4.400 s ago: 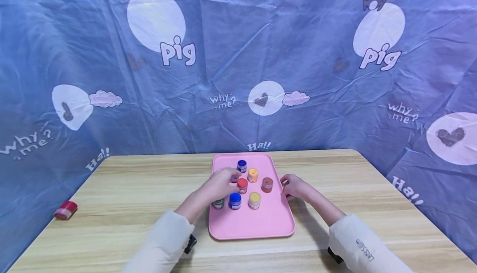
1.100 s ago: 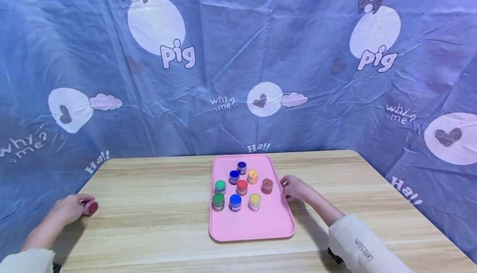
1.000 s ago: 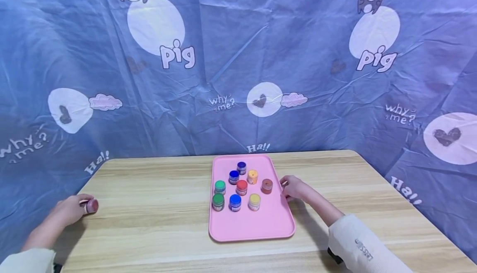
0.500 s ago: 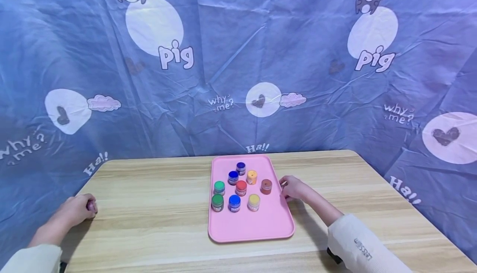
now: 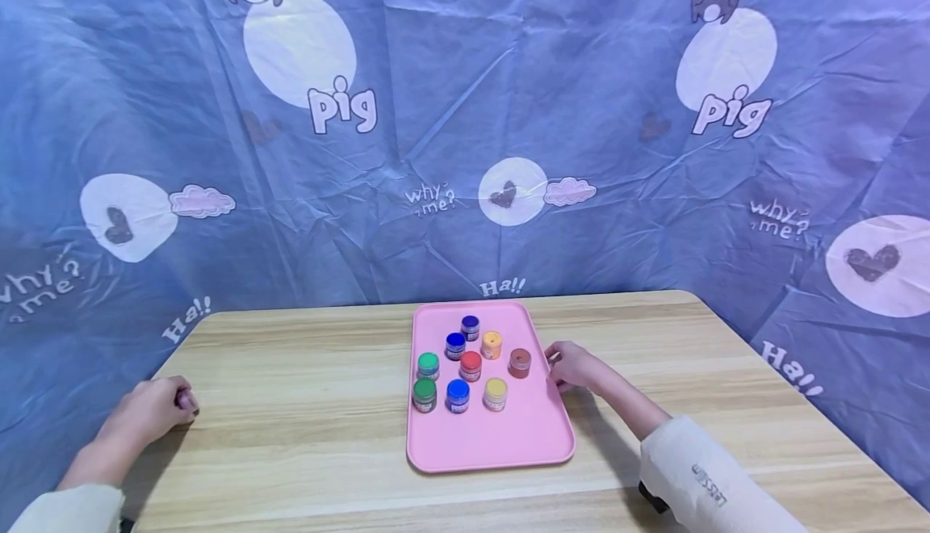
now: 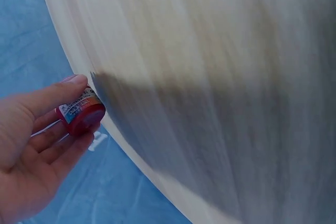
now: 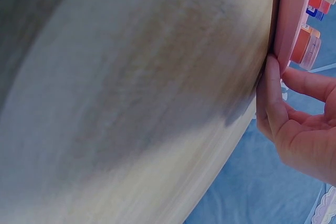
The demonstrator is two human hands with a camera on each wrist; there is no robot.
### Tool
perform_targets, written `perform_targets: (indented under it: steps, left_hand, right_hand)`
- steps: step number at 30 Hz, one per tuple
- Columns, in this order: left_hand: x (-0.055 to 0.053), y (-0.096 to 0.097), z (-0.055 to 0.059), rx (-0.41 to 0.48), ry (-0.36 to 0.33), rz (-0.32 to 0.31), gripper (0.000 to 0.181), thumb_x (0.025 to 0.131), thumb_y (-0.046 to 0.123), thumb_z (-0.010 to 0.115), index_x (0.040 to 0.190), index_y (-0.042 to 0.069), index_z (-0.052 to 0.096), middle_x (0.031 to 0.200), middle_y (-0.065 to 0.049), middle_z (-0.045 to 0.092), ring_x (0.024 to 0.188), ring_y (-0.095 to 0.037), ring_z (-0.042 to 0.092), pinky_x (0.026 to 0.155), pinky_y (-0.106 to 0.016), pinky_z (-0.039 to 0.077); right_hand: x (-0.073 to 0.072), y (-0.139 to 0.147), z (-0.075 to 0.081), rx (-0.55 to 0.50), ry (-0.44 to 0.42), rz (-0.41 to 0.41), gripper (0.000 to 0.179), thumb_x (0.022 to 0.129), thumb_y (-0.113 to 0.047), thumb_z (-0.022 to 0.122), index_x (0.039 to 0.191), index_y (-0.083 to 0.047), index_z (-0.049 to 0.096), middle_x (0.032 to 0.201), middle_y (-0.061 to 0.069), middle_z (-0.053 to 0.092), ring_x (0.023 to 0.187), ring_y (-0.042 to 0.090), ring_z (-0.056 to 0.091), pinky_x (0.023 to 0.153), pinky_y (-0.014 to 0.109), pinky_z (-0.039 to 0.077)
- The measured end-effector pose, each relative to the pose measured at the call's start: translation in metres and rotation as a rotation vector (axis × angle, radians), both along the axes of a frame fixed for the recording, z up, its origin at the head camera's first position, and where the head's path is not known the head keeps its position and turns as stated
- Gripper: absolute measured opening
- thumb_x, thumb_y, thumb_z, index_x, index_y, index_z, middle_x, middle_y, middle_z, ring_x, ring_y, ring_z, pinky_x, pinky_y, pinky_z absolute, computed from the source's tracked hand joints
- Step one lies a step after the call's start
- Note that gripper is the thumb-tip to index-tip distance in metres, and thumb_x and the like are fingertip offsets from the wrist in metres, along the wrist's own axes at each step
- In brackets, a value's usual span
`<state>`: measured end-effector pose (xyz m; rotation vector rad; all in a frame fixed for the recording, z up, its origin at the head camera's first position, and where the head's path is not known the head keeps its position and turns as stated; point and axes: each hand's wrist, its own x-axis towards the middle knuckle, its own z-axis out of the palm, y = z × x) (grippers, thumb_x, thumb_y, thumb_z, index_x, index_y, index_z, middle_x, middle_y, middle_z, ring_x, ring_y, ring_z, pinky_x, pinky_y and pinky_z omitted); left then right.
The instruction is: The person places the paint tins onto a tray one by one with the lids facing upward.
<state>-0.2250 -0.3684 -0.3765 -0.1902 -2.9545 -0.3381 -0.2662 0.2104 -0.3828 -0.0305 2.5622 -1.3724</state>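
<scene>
At the left side of the table, my left hand [image 5: 148, 410] holds a small red paint jar [image 6: 86, 114] between thumb and fingers. In the left wrist view its printed label and red end show, while the head view hides most of it behind the hand. My right hand [image 5: 577, 365] pinches the right rim of the pink tray [image 5: 494, 446], thumb on top and fingers at the underside. Several paint jars stand upright on that tray, among them a red jar [image 5: 470, 366], a brown jar [image 5: 519, 363], a yellow jar [image 5: 496, 394] and a dark green jar [image 5: 425, 395].
The wooden table [image 5: 305, 404] carries the tray near its middle. A blue printed cloth [image 5: 436, 113] hangs close behind the table and along both sides. More jars on the tray are a light green jar [image 5: 429, 365], an orange jar [image 5: 492, 345] and blue ones.
My left hand has gone from the jars on the tray to the table's left side and taken up the red jar lying there, turning it in the last second. My right hand stays at the rim.
</scene>
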Motion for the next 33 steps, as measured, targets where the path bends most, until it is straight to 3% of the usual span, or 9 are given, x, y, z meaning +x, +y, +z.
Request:
perform_targets:
  steps: [11,19,33]
  left_hand:
    - [-0.005,0.029,0.004,-0.017,0.143,-0.090,0.010,0.065,0.001,0.060,0.074,-0.001,0.058,0.066,-0.008,0.054,0.060,-0.024,0.051,0.056,-0.043,0.043]
    - [-0.003,0.064,0.017,0.062,0.119,-0.114,0.011,0.070,0.001,0.058,0.080,-0.002,0.060,0.071,-0.006,0.060,0.063,-0.022,0.051,0.058,-0.040,0.042]
    - [-0.001,0.124,0.034,0.124,0.152,-0.202,0.021,0.068,0.008,0.071,0.085,0.000,0.063,0.074,-0.007,0.061,0.069,-0.029,0.058,0.062,-0.046,0.047]
  right_hand:
    - [-0.001,0.000,-0.002,0.015,-0.008,-0.004,0.038,0.068,0.018,0.050,0.106,0.017,0.045,0.085,0.018,0.053,0.064,0.019,0.056,0.058,0.032,0.054]
    - [-0.001,0.000,-0.001,0.015,-0.018,-0.010,0.039,0.067,0.018,0.051,0.107,0.017,0.045,0.085,0.018,0.052,0.063,0.019,0.056,0.059,0.033,0.054]
    - [0.001,-0.001,0.005,0.027,-0.021,-0.005,0.038,0.068,0.018,0.051,0.106,0.017,0.045,0.086,0.019,0.052,0.062,0.019,0.057,0.059,0.033,0.054]
